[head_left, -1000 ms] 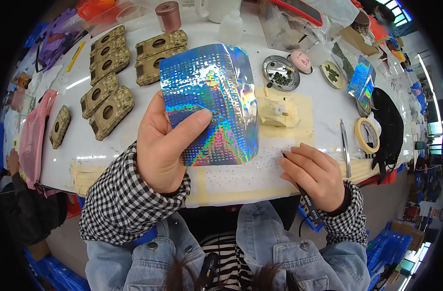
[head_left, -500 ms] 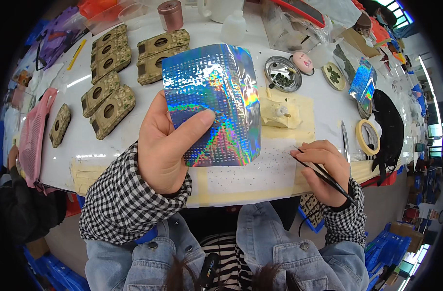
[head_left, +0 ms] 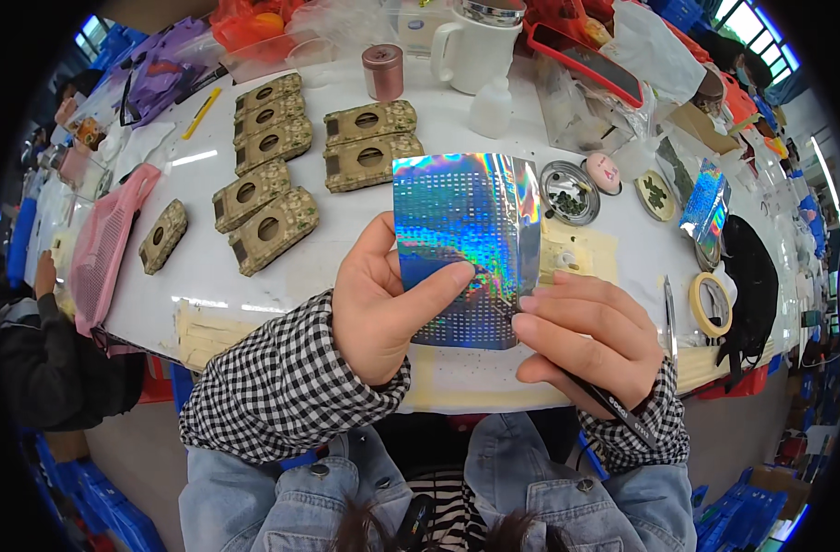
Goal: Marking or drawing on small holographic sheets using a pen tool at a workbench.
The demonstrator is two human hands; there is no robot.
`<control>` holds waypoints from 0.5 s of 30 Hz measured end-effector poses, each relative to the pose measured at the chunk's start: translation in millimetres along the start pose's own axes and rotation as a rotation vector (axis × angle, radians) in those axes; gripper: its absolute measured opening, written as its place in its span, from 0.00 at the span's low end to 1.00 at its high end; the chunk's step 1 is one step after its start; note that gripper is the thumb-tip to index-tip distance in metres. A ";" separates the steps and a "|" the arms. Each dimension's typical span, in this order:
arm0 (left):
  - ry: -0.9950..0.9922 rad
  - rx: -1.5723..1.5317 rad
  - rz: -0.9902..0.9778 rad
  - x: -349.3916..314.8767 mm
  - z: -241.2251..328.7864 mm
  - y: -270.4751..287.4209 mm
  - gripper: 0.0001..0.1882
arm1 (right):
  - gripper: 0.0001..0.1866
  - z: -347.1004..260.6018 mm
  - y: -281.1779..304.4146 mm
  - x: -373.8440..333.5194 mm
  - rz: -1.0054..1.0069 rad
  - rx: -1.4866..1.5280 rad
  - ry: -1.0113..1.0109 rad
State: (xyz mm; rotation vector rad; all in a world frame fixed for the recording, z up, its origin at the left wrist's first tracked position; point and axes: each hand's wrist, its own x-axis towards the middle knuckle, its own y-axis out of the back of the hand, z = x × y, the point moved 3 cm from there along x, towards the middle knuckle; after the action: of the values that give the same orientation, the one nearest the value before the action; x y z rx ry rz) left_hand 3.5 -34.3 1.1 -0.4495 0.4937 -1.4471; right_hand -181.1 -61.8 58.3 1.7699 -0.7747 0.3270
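Note:
A shiny holographic sheet (head_left: pixel 466 207) with rows of tiny rectangular marks is held upright over the near part of the table. My left hand (head_left: pixel 376 308) pinches it from the left, thumb flat across its front. The fingertips of my right hand (head_left: pixel 593 336) meet the sheet's lower right edge. Black tweezers (head_left: pixel 622 416) lie in the right hand's grip, their tips hidden by the fingers and sheet. Under the sheet, a white work area edged with yellowish tape (head_left: pixel 494 397) carries small dark specks.
Camouflage-patterned toy tank hulls (head_left: pixel 273 230) with round holes stand at the left. Right of the sheet are a round metal dish (head_left: pixel 576 210) of small green pieces, a tape roll (head_left: pixel 710 304) and metal tweezers (head_left: pixel 671 317). A white mug (head_left: pixel 480 55) and a red-cased phone (head_left: pixel 586 63) sit farther back.
My left hand has shifted right and slightly down with the sheet. My right hand, still with the tweezers, has come left to the sheet's edge. The view has shifted too.

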 end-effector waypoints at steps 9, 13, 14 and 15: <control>0.008 -0.056 -0.011 -1.5 -0.6 -0.7 0.21 | 0.17 1.0 -10.4 -2.2 0.014 -0.098 0.064; 0.017 -0.044 -0.015 -2.9 1.5 1.2 0.21 | 0.17 3.1 -12.4 -2.0 0.028 -0.106 0.049; 0.008 -0.037 -0.012 -2.5 2.1 0.4 0.21 | 0.18 3.9 -12.4 -1.7 0.031 -0.110 0.049; -0.001 -0.030 -0.010 -2.4 2.7 0.0 0.22 | 0.18 4.1 -12.4 -1.5 0.035 -0.114 0.048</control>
State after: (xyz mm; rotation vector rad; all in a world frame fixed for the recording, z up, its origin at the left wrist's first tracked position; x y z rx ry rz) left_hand 4.9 -31.9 3.4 -0.4768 0.5139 -1.4507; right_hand -174.9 -63.1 46.8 1.6372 -0.7758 0.3413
